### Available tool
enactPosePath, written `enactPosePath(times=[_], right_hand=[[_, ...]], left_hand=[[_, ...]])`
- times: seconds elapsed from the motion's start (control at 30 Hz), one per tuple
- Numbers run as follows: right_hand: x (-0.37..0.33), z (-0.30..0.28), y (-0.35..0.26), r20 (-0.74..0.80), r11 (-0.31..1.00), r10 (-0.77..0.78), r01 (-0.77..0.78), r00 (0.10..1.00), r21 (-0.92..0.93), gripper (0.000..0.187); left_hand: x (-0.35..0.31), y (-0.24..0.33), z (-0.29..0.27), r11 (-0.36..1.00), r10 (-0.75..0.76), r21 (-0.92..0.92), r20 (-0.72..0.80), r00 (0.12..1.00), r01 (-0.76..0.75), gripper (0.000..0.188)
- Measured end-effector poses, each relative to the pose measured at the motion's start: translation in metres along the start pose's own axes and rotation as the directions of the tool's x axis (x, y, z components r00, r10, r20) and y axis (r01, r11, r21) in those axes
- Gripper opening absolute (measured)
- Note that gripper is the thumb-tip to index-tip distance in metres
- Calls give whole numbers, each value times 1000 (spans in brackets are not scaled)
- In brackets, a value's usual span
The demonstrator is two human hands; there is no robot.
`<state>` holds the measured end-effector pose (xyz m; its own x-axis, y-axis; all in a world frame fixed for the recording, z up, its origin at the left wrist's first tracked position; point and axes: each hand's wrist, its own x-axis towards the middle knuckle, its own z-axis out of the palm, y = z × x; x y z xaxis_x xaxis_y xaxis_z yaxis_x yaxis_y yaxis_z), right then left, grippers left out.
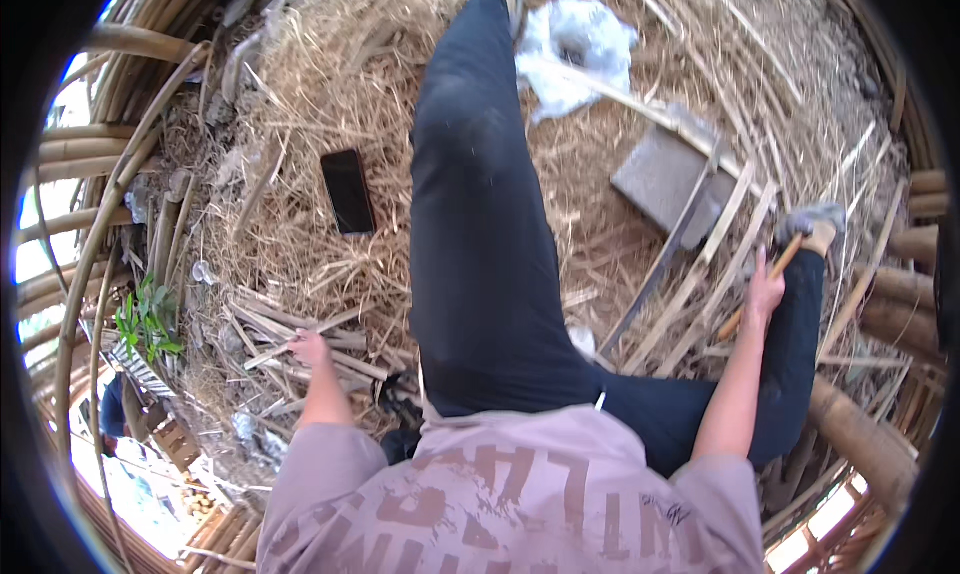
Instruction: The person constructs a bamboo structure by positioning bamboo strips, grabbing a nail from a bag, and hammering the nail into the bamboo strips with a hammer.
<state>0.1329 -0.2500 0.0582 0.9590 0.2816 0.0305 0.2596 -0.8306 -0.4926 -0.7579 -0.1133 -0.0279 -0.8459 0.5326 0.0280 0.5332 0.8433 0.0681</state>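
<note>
My left hand [312, 348] is low over a loose heap of split bamboo strips [345, 362] on the left. Its fingers are closed around a pale bamboo strip [265, 356] at the heap's edge, though they look small and slightly blurred. On the right, beside my bent leg, my right hand [765, 296] is wrapped around a brown wooden stick [788, 254], which juts out above and below the fist. One finger points up along it. Whether the stick carries a blade cannot be seen.
Straw and shavings cover the ground. A dark phone [348, 191] lies left of my outstretched leg [480, 204]. To its right are a grey slab [650, 179], a long dark blade-like strip [660, 264], long bamboo slats [700, 274] and a crumpled plastic bag [590, 44]. Bamboo poles [90, 149] border the sides.
</note>
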Motion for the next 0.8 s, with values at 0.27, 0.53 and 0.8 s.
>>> enactPosePath(times=[0.27,0.53,0.8], right_hand=[[5,-1,7,73,997,73,-71,995,-36,60],[3,4,14,131,989,120,-130,984,65,59],[-1,8,12,140,981,162,-176,977,88,53]], left_hand=[[-38,7,-1,992,-123,-16,106,987,126,55],[-21,-2,-5,795,-318,-424,316,894,433,66],[-1,16,4,522,-503,-368,595,626,769,67]])
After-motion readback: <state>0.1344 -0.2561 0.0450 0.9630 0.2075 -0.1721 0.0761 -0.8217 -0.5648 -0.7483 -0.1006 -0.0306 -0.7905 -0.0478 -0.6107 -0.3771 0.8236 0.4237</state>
